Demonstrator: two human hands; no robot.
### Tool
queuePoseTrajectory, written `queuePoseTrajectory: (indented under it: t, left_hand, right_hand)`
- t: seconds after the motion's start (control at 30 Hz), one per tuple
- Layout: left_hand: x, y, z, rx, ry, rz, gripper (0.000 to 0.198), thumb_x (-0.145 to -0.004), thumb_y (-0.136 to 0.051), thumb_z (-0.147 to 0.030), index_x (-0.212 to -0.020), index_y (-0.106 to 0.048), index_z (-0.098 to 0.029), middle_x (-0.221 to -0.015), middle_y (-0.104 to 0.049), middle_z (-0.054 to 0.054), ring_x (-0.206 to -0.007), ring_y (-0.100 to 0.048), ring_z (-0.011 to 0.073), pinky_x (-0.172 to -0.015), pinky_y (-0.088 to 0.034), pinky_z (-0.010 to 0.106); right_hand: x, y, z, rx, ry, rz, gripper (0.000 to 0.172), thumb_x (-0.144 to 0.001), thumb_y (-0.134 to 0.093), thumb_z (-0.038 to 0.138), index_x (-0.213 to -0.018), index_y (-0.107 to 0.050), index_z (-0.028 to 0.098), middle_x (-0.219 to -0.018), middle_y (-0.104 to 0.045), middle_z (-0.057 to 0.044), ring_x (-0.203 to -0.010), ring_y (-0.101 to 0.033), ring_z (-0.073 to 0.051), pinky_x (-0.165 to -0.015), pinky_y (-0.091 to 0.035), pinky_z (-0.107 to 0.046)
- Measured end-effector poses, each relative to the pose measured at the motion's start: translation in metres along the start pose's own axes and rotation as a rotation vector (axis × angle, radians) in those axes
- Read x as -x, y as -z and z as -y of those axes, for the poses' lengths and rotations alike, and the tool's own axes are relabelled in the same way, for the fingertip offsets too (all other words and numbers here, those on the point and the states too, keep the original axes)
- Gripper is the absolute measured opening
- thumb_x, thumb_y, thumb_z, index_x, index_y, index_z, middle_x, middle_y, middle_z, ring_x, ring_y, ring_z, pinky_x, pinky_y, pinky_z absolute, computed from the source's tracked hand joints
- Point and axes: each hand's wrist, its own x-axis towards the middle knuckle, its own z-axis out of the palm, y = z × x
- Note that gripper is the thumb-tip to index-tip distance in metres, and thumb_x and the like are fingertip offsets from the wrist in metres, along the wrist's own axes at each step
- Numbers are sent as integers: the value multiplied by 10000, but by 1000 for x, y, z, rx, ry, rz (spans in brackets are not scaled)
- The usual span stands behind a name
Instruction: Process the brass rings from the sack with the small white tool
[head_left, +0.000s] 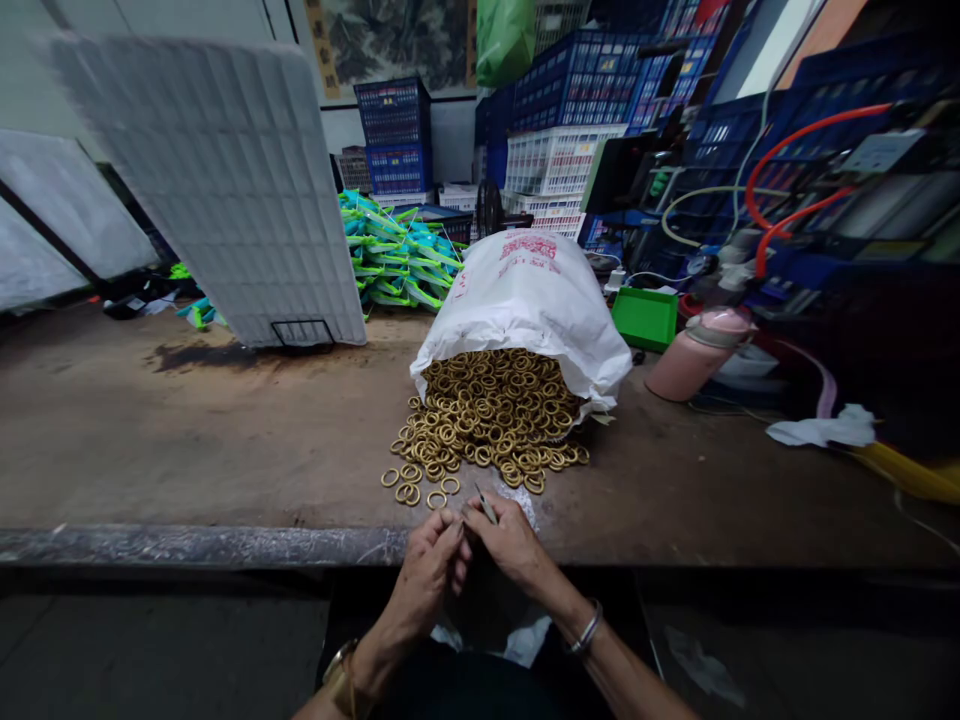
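Note:
My left hand [433, 560] is just off the table's front edge, thumb and fingers pinched together; whatever is between them is too small to make out. Close against it, my right hand [511, 538] grips a thin pointed metal tool [487, 505], its tip sticking up past the fingers. Beyond both hands, a heap of brass-coloured rings [487, 410] spills from the mouth of a white woven sack [525, 290] lying on its side. A few loose rings [409, 472] lie at the heap's near left.
A ribbed pale panel [217, 190] stands upright on the wooden table [187, 430]. Behind are green and turquoise pieces [405, 255] and stacked blue crates [394, 135]. A green tray [645, 318], a pink bottle [697, 352] and red hoses [780, 150] occupy the right side.

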Motion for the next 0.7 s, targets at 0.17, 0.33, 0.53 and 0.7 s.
queuePoseTrajectory:
  t: [0.17, 0.33, 0.53, 0.7]
  left_hand:
    - [3, -2, -2, 35, -10, -3, 308, -735, -542, -465, -732, -446, -172, -563, -474, -62, -382, -361, 28, -373, -295, 147]
    - [3, -1, -5, 19, -16, -30, 314, -739, -534, -470, -774, -452, -169, -602, -499, -48, -409, -390, 32, -384, -307, 144]
    - [3, 0, -5, -22, -33, -38, 328, -737, -528, -484, -790, -440, -172, -599, -484, -48, -417, -394, 35, -387, -305, 145]
    - [3, 1, -4, -74, -70, -53, 311, -745, -521, -473, -769, -432, -176, -589, -488, -47, -417, -397, 41, -386, -309, 149]
  right_hand:
    - [-3, 2, -7, 29, -14, -24, 266, -792, -391, 341, -623, -503, 169, -546, -501, 31, -532, -440, -99, -513, -317, -204]
    - [4, 4, -11, 366, 103, -23, 168, -776, -385, 216, -640, -480, 187, -563, -507, 29, -533, -438, -97, -522, -285, -201]
    - [13, 1, -5, 584, 152, 76, 153, -701, -389, 99, -731, -504, 196, -639, -570, 12, -577, -490, -108, -544, -280, -200]
    - [13, -1, -2, 680, 156, 71, 205, -694, -379, 76, -796, -515, 190, -698, -608, -10, -617, -522, -121, -557, -275, -210]
